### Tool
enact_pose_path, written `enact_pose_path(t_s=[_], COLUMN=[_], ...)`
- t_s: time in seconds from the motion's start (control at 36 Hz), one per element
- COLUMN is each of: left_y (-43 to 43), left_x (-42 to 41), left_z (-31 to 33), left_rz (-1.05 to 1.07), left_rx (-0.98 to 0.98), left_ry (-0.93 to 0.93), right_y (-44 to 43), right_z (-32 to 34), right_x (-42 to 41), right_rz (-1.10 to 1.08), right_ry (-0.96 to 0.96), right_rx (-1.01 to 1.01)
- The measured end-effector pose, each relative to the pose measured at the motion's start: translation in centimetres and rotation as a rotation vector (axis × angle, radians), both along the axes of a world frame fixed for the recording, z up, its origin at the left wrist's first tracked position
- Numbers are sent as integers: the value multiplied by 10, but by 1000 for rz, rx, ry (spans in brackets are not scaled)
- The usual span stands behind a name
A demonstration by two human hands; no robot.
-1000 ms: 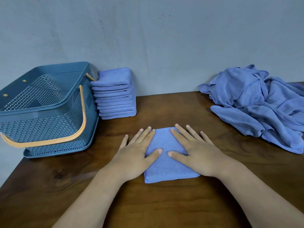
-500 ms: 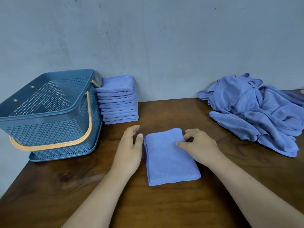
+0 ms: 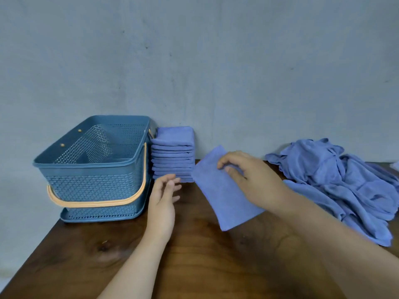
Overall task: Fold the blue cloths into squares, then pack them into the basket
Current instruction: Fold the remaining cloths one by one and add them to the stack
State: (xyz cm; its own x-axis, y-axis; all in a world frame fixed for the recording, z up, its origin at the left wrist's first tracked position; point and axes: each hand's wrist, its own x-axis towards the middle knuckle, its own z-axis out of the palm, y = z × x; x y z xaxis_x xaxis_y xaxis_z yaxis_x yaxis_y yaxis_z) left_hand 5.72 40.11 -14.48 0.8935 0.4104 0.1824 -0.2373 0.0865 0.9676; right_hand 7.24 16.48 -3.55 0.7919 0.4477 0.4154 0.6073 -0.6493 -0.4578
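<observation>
folded cloth [image 3: 222, 195], flat on the dark wooden table [image 3: 205, 266] under both palms a second ago, now hangs tilted in the right hand [image 3: 252, 180]'s pinch beside the stack [image 3: 173, 156] by the empty basket [image 3: 86, 167], left hand [image 3: 163, 201] loose and empty, so this fold looks finished; unfolded heap [image 3: 345, 182] at right, bare grey wall [image 3: 194, 61] behind.

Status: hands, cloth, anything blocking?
Left hand open, by stack. Right hand holds folded cloth, tilted, right of stack. Basket looks empty; unfolded pile far right. Nothing in the way.
</observation>
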Motion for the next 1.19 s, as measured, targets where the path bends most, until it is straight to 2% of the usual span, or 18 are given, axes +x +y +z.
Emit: enact_pose_path(t_s=[0.19,0.33,0.47,0.58,0.64,0.75,0.86,1.14,1.19], left_y=[1,-3,-4,-2,-1,-2,0,2,1], left_x=[5,8,11,16,18,18,19,21,21], left_z=[0,-1,-5,-8,-10,-14,-17,-21,-20], left_rz=[48,30,10,10,6,-3,-21,-21,-24], left_rx=[-66,-44,-54,-19,37,120,163,189,210], left_ry=[-33,8,38,55,74,97,107,123,124], right_y=[45,87,124,141,148,153,155,152,152], right_z=[54,100,126,111,91,39,20,28,25], right_x=[48,82,127,177,195,208,223,225,227], right_rz=[73,137,124,-10,-75,-122,-135,-90,-101], right_ry=[-112,-13,119,231,359,684,704,834,786], right_rx=[-62,84,341,526,585,458,500,515,446])
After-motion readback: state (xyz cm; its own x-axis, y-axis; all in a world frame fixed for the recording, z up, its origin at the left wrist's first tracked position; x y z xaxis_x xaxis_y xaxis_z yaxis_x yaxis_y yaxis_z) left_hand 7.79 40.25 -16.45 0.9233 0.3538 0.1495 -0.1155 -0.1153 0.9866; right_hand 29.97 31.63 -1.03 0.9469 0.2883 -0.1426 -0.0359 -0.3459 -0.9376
